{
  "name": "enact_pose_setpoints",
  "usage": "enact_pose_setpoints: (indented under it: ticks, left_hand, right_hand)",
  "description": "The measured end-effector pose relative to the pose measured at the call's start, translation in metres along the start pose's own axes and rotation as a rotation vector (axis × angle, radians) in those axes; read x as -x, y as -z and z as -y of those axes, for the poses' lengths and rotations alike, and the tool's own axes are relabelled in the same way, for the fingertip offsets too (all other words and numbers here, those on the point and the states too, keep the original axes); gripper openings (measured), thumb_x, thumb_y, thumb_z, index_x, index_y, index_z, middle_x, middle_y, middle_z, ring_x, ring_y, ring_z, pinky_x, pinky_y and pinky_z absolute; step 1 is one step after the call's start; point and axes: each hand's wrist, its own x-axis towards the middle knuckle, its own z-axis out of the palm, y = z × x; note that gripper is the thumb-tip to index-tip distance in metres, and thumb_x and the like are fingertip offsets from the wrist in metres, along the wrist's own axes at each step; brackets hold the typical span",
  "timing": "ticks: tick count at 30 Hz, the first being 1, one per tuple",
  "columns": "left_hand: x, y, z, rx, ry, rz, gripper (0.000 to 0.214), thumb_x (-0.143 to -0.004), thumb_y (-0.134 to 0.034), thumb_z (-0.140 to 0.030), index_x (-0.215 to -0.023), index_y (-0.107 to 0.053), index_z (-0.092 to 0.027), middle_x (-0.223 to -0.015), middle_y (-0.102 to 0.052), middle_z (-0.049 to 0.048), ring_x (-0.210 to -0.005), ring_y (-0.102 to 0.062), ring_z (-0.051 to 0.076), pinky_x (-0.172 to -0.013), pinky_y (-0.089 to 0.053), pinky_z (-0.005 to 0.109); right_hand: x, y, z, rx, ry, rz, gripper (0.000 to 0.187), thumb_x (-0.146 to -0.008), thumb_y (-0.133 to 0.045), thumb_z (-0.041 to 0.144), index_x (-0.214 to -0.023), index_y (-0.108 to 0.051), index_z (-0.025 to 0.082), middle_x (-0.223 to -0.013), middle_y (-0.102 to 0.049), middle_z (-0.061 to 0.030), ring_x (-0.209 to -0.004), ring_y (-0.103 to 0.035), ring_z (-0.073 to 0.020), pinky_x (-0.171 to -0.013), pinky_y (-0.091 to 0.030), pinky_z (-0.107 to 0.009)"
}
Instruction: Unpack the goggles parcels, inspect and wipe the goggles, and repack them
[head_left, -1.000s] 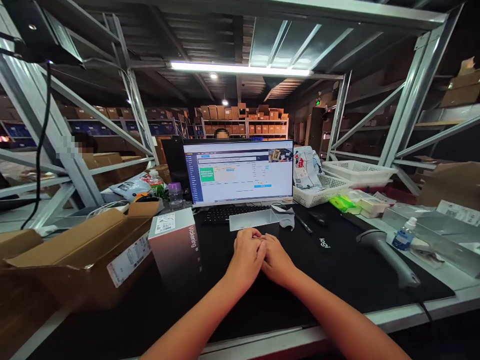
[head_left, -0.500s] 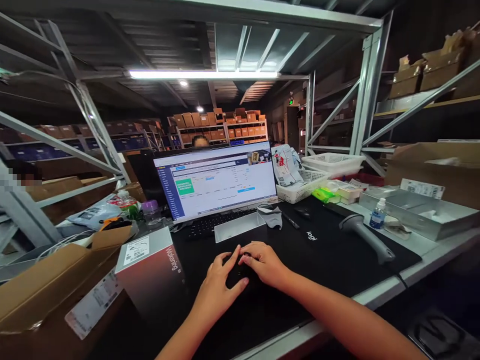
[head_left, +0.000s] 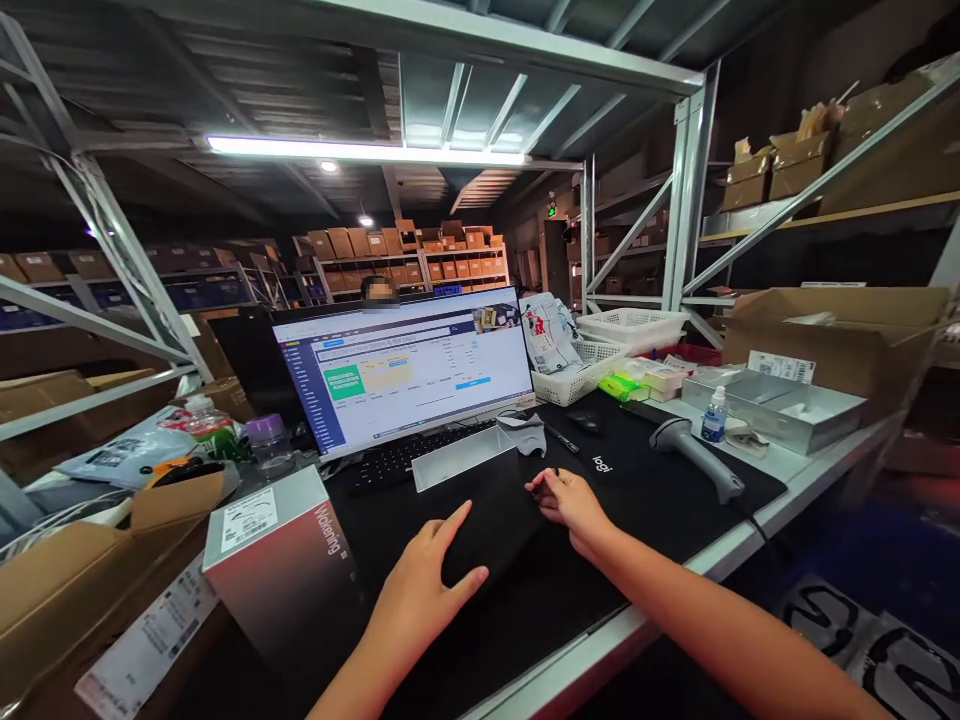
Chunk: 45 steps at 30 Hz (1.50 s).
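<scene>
Over the black desk mat (head_left: 615, 540), my left hand (head_left: 424, 580) is held with thumb and index finger spread apart. Nothing visible sits between them. To its right, my right hand (head_left: 566, 505) pinches a small dark item (head_left: 535, 489) at its fingertips, too small to name. Beyond the hands stands an open-topped translucent tray (head_left: 465, 462), with a grey cloth (head_left: 523, 435) at its right end. A silver-to-red box (head_left: 281, 540) marked "Wakening" stands left of my left hand.
A monitor (head_left: 405, 375) and keyboard (head_left: 394, 460) stand behind. At right lie a grey barcode scanner (head_left: 697, 460), a mouse (head_left: 585, 423), a spray bottle (head_left: 714, 415) and a metal tray (head_left: 817, 415). An open carton (head_left: 82, 550) is at left. White baskets (head_left: 577, 375) sit behind.
My hands have separated. The right hand has moved right with the small dark item, away from the left hand, which has stayed near its place. The view has turned slightly right.
</scene>
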Motion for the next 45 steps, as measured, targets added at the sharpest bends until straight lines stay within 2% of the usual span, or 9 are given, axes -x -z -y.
enact_pose_setpoints:
  ticks: [10,14,20,24,30,35,38,41,45]
  left_hand:
    - [0.000,-0.004,0.039,0.407,-0.208,0.019,0.096,-0.079,-0.070,-0.047,-0.156,-0.019,-0.022,-0.162,-0.032,0.0158,-0.148,-0.033,0.034,-0.121,-0.028,0.056]
    - [0.014,-0.007,0.024,0.176,-0.252,-0.014,0.096,-0.075,-0.071,-0.028,-0.156,-0.019,-0.026,-0.160,-0.035,0.0138,-0.147,-0.036,0.033,-0.122,-0.027,0.058]
    - [0.025,-0.010,0.005,0.007,-0.384,-0.118,0.099,-0.071,-0.070,-0.022,-0.155,-0.018,-0.031,-0.153,-0.045,0.0126,-0.137,-0.049,0.033,-0.115,-0.043,0.054]
    - [0.026,-0.013,0.000,-0.147,-0.381,-0.242,0.106,-0.066,-0.071,-0.025,-0.155,-0.013,-0.031,-0.144,-0.052,0.0149,-0.127,-0.057,0.036,-0.105,-0.052,0.055]
    - [0.022,-0.024,-0.012,-0.417,-0.461,-0.387,0.123,-0.052,-0.070,-0.015,-0.159,-0.012,-0.030,-0.137,-0.056,0.0204,-0.119,-0.059,0.043,-0.098,-0.051,0.061]
    - [0.012,-0.034,-0.019,-0.312,-0.467,-0.250,0.113,-0.062,-0.084,-0.044,-0.157,-0.024,-0.032,-0.141,-0.055,0.0183,-0.122,-0.058,0.042,-0.102,-0.049,0.058]
    - [-0.012,-0.024,-0.009,-0.216,-0.425,-0.270,0.085,-0.082,-0.065,-0.061,-0.155,-0.032,-0.030,-0.149,-0.049,0.0151,-0.132,-0.051,0.035,-0.109,-0.046,0.052]
    - [-0.050,-0.011,0.016,-0.254,-0.213,-0.438,0.052,-0.098,-0.045,-0.042,-0.144,-0.048,-0.020,-0.152,-0.042,0.0181,-0.141,-0.042,0.035,-0.115,-0.037,0.056]
    - [-0.088,-0.009,0.053,-0.297,-0.124,-0.441,0.021,-0.084,-0.067,-0.029,-0.100,-0.070,-0.015,-0.151,-0.042,0.0200,-0.140,-0.039,0.046,-0.107,-0.044,0.064]
  right_hand:
    - [0.047,-0.047,0.060,0.109,0.596,0.224,0.036,-0.100,-0.051,0.046,-0.092,-0.075,0.022,-0.094,-0.078,-0.0054,-0.093,-0.073,-0.0218,-0.088,-0.055,-0.034]
    - [0.021,-0.044,0.066,0.267,0.546,0.162,0.040,-0.099,-0.048,0.047,-0.081,-0.072,0.021,-0.088,-0.077,-0.0064,-0.087,-0.070,-0.0221,-0.082,-0.053,-0.034]
    - [-0.013,-0.050,0.060,0.341,0.446,0.372,0.041,-0.096,-0.050,0.046,-0.071,-0.071,0.020,-0.075,-0.074,-0.0037,-0.077,-0.068,-0.0204,-0.078,-0.053,-0.033]
    - [0.002,-0.032,0.059,0.283,0.378,0.364,0.028,-0.093,-0.057,0.043,-0.108,-0.069,0.022,-0.098,-0.075,-0.0069,-0.093,-0.070,-0.0226,-0.088,-0.054,-0.039]
    - [0.055,0.010,0.054,0.304,0.257,0.653,0.095,-0.078,-0.076,0.058,-0.156,-0.030,0.031,-0.160,-0.034,-0.0114,-0.145,-0.037,-0.0308,-0.116,-0.036,-0.049]
    - [0.061,0.021,0.023,0.381,0.209,0.440,0.089,-0.075,-0.081,0.047,-0.150,-0.037,0.029,-0.154,-0.042,-0.0123,-0.143,-0.039,-0.0329,-0.120,-0.029,-0.054]
    - [0.048,0.037,0.010,0.312,0.208,0.366,0.084,-0.078,-0.077,0.049,-0.149,-0.036,0.029,-0.151,-0.045,-0.0121,-0.138,-0.046,-0.0329,-0.116,-0.035,-0.053]
    - [0.036,0.058,0.000,0.267,0.222,0.214,0.081,-0.081,-0.073,0.052,-0.149,-0.034,0.029,-0.151,-0.044,-0.0121,-0.139,-0.046,-0.0329,-0.116,-0.036,-0.052]
    - [0.031,0.078,-0.011,0.232,0.288,0.034,0.077,-0.083,-0.070,0.052,-0.147,-0.036,0.029,-0.151,-0.044,-0.0100,-0.142,-0.041,-0.0322,-0.119,-0.030,-0.052]
